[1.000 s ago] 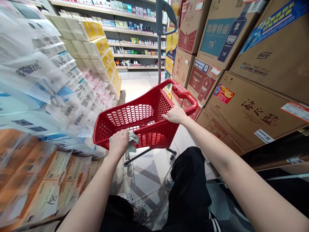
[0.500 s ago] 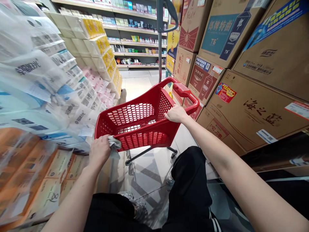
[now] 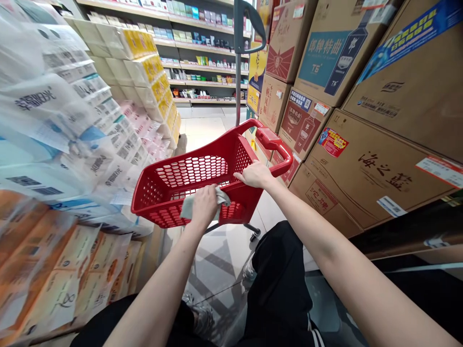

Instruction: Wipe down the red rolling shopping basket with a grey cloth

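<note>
A red plastic shopping basket on wheels (image 3: pixel 170 190) stands in the aisle in front of me, with nothing visible inside. My left hand (image 3: pixel 204 206) is closed on a grey-white cloth (image 3: pixel 188 206) and presses it against the basket's near rim. My right hand (image 3: pixel 255 174) grips the rim at the basket's right near corner, just below its red handle (image 3: pixel 277 144). My legs in black trousers show below.
Wrapped packs of tissue paper (image 3: pixel 54 144) are stacked high on the left. Brown cardboard boxes (image 3: pixel 365 164) are piled on the right. A grey metal pole with a handle (image 3: pixel 238 62) rises behind the basket. Stocked shelves (image 3: pixel 202 53) close the far end of the tiled aisle.
My left hand slid the cloth along the near rim, first to the left corner, then back right toward the middle. The basket tilted and shifted slightly left. My right hand kept its grip.
</note>
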`<state>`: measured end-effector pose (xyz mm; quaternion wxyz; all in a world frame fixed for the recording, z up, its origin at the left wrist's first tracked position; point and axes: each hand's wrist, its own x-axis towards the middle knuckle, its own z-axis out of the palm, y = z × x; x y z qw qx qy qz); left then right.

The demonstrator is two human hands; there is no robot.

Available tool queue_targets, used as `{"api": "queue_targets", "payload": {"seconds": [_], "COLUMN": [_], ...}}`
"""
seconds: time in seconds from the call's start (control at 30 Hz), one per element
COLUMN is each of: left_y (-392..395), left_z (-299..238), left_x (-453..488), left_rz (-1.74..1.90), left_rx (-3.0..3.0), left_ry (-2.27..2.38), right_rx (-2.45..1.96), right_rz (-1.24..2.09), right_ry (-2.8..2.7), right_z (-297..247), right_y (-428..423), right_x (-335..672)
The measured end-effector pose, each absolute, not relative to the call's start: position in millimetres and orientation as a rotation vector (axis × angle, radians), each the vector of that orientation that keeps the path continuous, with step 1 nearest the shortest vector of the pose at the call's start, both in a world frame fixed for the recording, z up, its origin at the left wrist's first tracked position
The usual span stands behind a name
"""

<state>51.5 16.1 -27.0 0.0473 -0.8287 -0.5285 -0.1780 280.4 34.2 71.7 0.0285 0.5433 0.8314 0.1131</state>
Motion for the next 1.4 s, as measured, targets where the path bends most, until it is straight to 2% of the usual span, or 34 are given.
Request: {"api": "queue_targets", "payload": {"seconds": [0.2, 0.4, 0.47, 0.6, 1.1, 1.23, 1.4], "left_y": [7.5, -4.3, -2.6, 2.6, -26.5, -25.4, -13.0], "left_z": [-38.6, -62.1, -68.4, -78.3, -78.2, -72.3, -64.1], "left_x": [42.2, 11.3, 15.4, 33.2, 123.1, 144.0, 147.0], "left_rz": [-1.069, -1.739, -1.789, -1.752, -1.719, -1.963, -2.602], "left_rx": [-2.628, -1.747, -1.577, -1.658, -2.141, -2.055, -1.773], "left_ry": [-1.62, -2.036, -2.191, -2.368, -1.967, -2.017, -2.227], "right_rx": [1.731, 1.738, 1.742, 1.728, 1.711, 1.728, 1.716], "right_rz": [0.308, 0.278, 0.268, 0.274, 0.154, 0.164, 0.142], "right_ry": [2.54, 2.547, 2.547, 2.585, 2.624, 2.603, 2.558], "right_z": [73.3, 75.7, 75.7, 74.7, 80.5, 80.2, 80.6], "right_y": [32.7, 31.4, 31.5, 31.1, 27.3, 25.8, 27.4], "right_x": [274.2, 268.7, 265.5, 256.7, 245.9, 246.2, 248.3]}}
